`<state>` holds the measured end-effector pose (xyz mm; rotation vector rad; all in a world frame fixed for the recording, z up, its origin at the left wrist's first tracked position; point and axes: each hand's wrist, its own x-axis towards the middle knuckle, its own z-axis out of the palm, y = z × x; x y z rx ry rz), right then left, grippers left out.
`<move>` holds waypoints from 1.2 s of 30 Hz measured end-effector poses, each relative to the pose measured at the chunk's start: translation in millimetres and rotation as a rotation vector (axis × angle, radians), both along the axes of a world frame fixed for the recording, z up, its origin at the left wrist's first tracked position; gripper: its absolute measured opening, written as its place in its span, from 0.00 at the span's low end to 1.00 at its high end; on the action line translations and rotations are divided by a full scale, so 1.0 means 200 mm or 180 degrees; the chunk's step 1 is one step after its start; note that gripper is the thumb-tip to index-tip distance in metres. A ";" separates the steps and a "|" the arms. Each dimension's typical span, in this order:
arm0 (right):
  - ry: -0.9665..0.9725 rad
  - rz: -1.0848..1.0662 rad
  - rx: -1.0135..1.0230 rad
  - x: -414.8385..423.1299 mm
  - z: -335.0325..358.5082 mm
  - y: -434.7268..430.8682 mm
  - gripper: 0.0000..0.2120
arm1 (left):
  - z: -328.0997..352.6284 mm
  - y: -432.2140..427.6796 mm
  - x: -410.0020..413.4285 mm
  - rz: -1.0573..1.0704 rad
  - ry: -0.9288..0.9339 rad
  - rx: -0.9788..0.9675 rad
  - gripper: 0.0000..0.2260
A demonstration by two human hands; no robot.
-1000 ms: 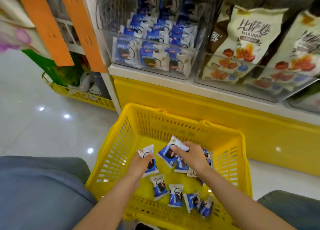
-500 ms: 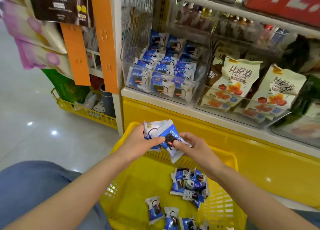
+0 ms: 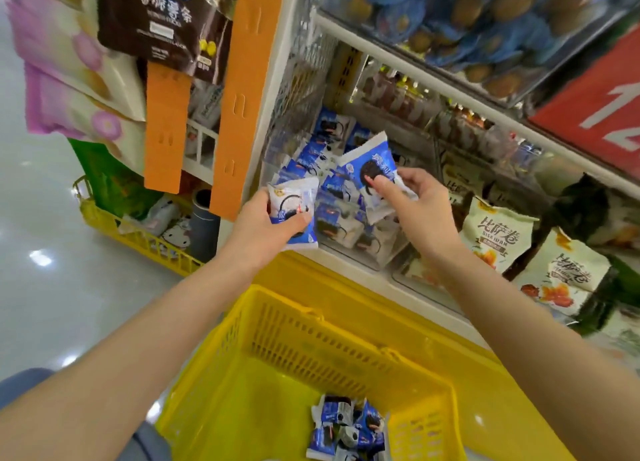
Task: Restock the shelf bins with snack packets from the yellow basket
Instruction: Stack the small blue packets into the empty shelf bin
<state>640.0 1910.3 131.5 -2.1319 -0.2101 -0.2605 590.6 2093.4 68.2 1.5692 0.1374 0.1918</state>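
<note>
Two blue-and-white snack packets are held up at a shop shelf, one in each of a person's bare hands. The left grip [image 3: 266, 225] has its thumb and curled fingers round a first packet [image 3: 294, 200] in front of the left front corner of a clear shelf bin [image 3: 360, 258]. The right grip [image 3: 419, 204] pinches a second packet [image 3: 367, 169] between thumb and fingers, tilted, just above the same bin, which is heaped with matching packets. Below the arms, a yellow basket [image 3: 311, 313] stands against the yellow shelf base, with a small heap of loose packets [image 3: 346, 426] (blue and white, a dark biscuit pictured) on its floor. Cream packets [image 3: 495, 232] fill the neighbouring bin to the right. Orange strips [image 3: 239, 89] hang left of the shelf.
</note>
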 end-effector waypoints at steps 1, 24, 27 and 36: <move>-0.0070 -0.0093 -0.0055 0.08 0.02 0.03 0.11 | 0.00 0.02 0.02 0.0030 -0.0019 -0.0060 0.13; 0.0055 -0.0040 -0.1697 1.21 -0.11 0.44 0.24 | -0.01 0.24 0.28 0.0388 -0.0198 -0.0387 0.12; -0.0007 -0.0030 -0.1776 1.25 -0.11 0.43 0.21 | 0.01 0.23 0.28 0.0313 -0.0217 -0.0435 0.13; -0.0588 -0.0098 -0.1995 0.97 -0.07 0.46 0.16 | 0.05 0.24 0.22 0.0089 -0.0034 -0.0734 0.12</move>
